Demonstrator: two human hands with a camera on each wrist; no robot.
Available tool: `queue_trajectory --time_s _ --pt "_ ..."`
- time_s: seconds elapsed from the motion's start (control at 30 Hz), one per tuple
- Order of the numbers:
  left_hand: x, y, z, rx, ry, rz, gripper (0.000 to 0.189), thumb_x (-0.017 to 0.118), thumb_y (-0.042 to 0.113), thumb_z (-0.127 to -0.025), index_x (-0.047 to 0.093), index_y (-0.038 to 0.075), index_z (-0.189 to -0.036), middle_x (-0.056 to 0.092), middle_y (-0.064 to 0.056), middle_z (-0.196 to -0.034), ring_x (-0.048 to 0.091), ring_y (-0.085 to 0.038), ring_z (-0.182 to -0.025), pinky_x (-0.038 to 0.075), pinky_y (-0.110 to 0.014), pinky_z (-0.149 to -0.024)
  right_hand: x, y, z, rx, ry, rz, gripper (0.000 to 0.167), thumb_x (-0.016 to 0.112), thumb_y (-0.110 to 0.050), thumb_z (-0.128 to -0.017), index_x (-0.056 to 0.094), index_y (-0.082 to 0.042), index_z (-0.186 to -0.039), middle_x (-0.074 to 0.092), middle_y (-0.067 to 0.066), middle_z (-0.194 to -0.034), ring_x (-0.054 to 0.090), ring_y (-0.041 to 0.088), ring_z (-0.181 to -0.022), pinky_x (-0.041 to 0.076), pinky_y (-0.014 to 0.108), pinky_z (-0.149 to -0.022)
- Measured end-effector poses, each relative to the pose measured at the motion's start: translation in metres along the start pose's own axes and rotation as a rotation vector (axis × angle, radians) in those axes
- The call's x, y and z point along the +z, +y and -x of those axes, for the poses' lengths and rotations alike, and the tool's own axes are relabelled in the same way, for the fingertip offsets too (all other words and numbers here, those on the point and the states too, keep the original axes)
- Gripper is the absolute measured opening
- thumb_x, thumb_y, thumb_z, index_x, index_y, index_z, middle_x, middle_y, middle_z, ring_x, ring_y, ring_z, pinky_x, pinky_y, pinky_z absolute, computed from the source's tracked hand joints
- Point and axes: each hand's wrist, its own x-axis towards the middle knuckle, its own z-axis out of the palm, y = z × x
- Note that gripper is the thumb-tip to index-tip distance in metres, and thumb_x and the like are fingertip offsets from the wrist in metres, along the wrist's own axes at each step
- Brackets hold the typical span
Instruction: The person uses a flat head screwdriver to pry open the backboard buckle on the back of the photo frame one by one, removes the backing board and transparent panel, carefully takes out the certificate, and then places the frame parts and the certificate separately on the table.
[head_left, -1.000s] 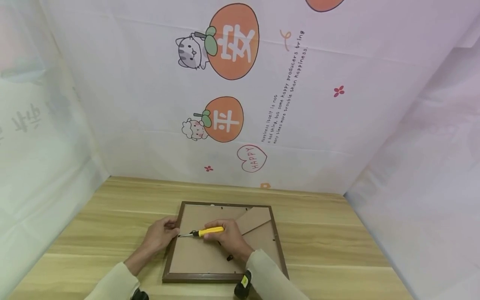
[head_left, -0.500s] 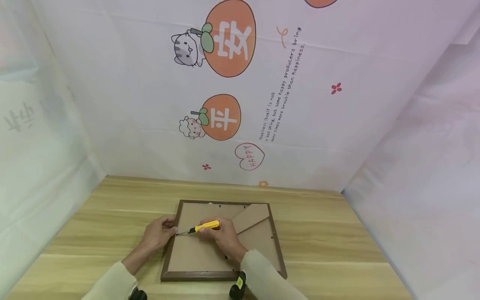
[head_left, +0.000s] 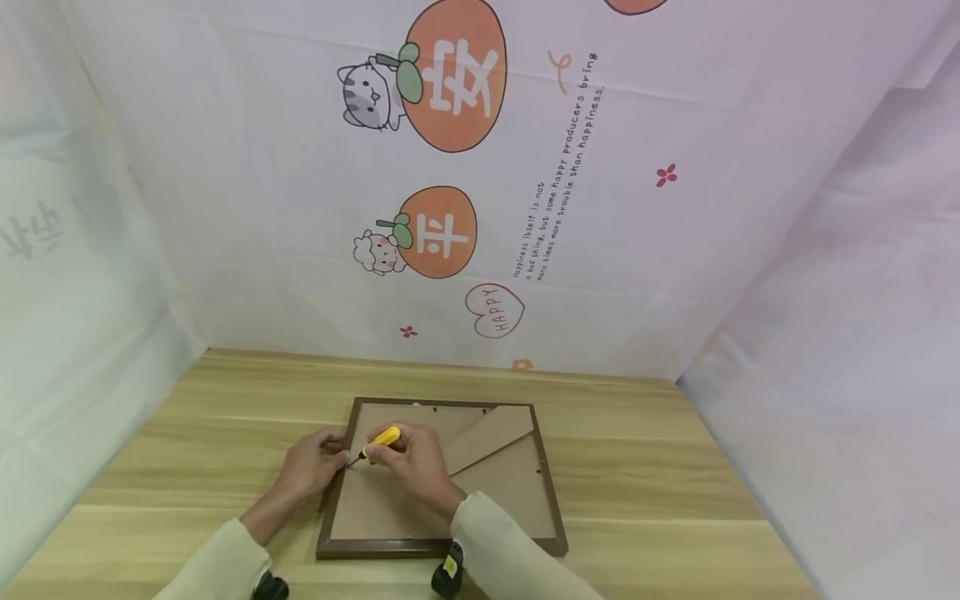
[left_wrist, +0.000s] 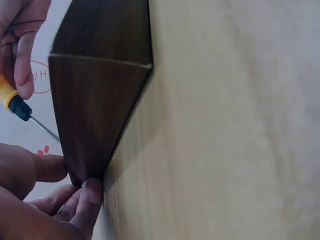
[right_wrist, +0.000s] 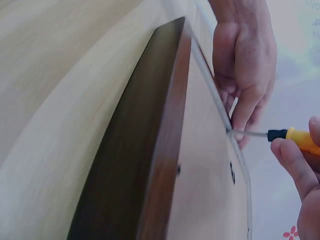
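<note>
A brown picture frame point(head_left: 382, 548) lies back side up on the table, its beige backing board point(head_left: 363, 517) showing. My left hand point(head_left: 309, 465) pinches the frame's left edge, thumb on the inner side and fingers outside, as the left wrist view shows. A yellow-handled screwdriver point(head_left: 387, 437) is held by my right hand point(head_left: 422, 467) above the board. Its thin metal shaft slants down to the left edge of the frame, close to my left thumb. In the right wrist view the tip meets the inner edge beside my left fingers point(right_wrist: 245, 112).
A folded stand flap point(head_left: 491, 435) crosses the board diagonally. Small dark tabs point(head_left: 538, 472) sit along the inner rim. The wood-grain table point(head_left: 645, 500) ends at a printed white cloth backdrop point(head_left: 585, 325), with white cloth on both sides.
My right hand has shifted left and the screwdriver has tilted from nearly flat to steeper, its tip still at the left edge. My left hand keeps its place on the frame.
</note>
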Motion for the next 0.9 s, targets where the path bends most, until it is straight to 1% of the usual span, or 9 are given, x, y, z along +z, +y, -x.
queue_trajectory --time_s 0.1,0.2,0.3,0.4,0.5,0.6,0.73,0.83,0.9 --pt "-0.001 -0.001 0.000 0.008 0.006 0.003 0.038 0.065 0.007 -0.091 0.057 -0.006 -0.126 0.064 -0.026 -0.118 0.065 -0.040 -0.103 0.060 -0.042 -0.082 0.007 -0.006 -0.001 -0.016 0.005 0.039 0.015 0.070 -0.009 -0.090 0.072 0.001 -0.101 0.075 0.006 -0.087 0.062 -0.003 -0.069 0.052 0.011 -0.059" --pt "-0.002 -0.001 0.000 0.016 0.006 0.014 0.037 0.065 0.007 -0.091 0.058 -0.006 -0.124 0.065 -0.025 -0.116 0.066 -0.039 -0.102 0.060 -0.042 -0.080 0.012 -0.014 -0.002 -0.050 0.005 0.151 0.013 0.070 -0.010 -0.090 0.073 -0.002 -0.100 0.075 0.004 -0.087 0.057 -0.005 -0.067 0.050 0.009 -0.058" --pt "-0.002 -0.001 0.000 0.024 0.002 0.019 0.035 0.066 0.011 -0.093 0.059 -0.005 -0.123 0.066 -0.024 -0.115 0.067 -0.039 -0.101 0.061 -0.040 -0.077 0.017 -0.020 -0.002 -0.095 0.002 0.261 0.013 0.071 -0.012 -0.089 0.073 -0.005 -0.099 0.076 0.003 -0.091 0.059 -0.006 -0.071 0.050 0.007 -0.062" --pt "-0.001 -0.001 0.000 0.035 0.005 0.015 0.032 0.066 0.013 -0.093 0.062 -0.004 -0.120 0.067 -0.022 -0.112 0.068 -0.038 -0.100 0.061 -0.038 -0.075 0.020 -0.027 -0.003 -0.113 -0.013 0.339 0.015 0.070 -0.014 -0.090 0.073 -0.005 -0.102 0.076 0.003 -0.098 0.065 -0.004 -0.081 0.051 0.006 -0.068" --pt "-0.003 -0.001 0.000 0.053 0.011 0.005 0.028 0.067 0.012 -0.092 0.063 -0.003 -0.116 0.067 -0.022 -0.110 0.068 -0.038 -0.098 0.061 -0.039 -0.075 0.024 -0.034 -0.004 -0.115 -0.027 0.417 0.017 0.069 -0.018 -0.091 0.073 -0.007 -0.103 0.076 0.001 -0.099 0.066 -0.003 -0.083 0.050 0.005 -0.067" --pt "-0.004 -0.001 0.000 0.063 0.015 -0.015 0.027 0.067 0.011 -0.092 0.063 -0.004 -0.113 0.068 -0.022 -0.109 0.067 -0.038 -0.097 0.060 -0.042 -0.077 0.027 -0.040 -0.007 -0.105 -0.037 0.490 0.014 0.068 -0.022 -0.092 0.073 -0.011 -0.099 0.076 -0.002 -0.094 0.064 -0.004 -0.078 0.048 0.005 -0.062" --pt "-0.004 -0.001 0.000 0.053 0.015 -0.029 0.024 0.066 0.009 -0.091 0.064 -0.004 -0.111 0.068 -0.020 -0.105 0.068 -0.037 -0.094 0.060 -0.043 -0.077 0.029 -0.045 -0.009 -0.080 -0.052 0.524 0.009 0.069 -0.022 -0.092 0.072 -0.013 -0.094 0.074 -0.004 -0.091 0.061 -0.005 -0.074 0.046 0.006 -0.059" --pt "-0.003 -0.001 -0.001 0.032 0.010 -0.017 0.024 0.066 0.008 -0.091 0.064 -0.002 -0.112 0.069 -0.019 -0.107 0.068 -0.036 -0.097 0.060 -0.042 -0.078 0.024 -0.042 -0.009 -0.077 -0.080 0.492 0.013 0.068 -0.022 -0.092 0.073 -0.012 -0.099 0.074 -0.003 -0.095 0.062 -0.004 -0.078 0.048 0.006 -0.062" --pt "-0.002 0.000 -0.003 0.031 0.000 -0.006 0.028 0.065 0.007 -0.091 0.063 -0.003 -0.117 0.068 -0.020 -0.110 0.067 -0.037 -0.101 0.060 -0.042 -0.080 0.016 -0.035 -0.010 -0.069 -0.089 0.423 0.015 0.067 -0.020 -0.093 0.072 -0.009 -0.101 0.074 -0.001 -0.095 0.063 -0.003 -0.078 0.050 0.008 -0.063"
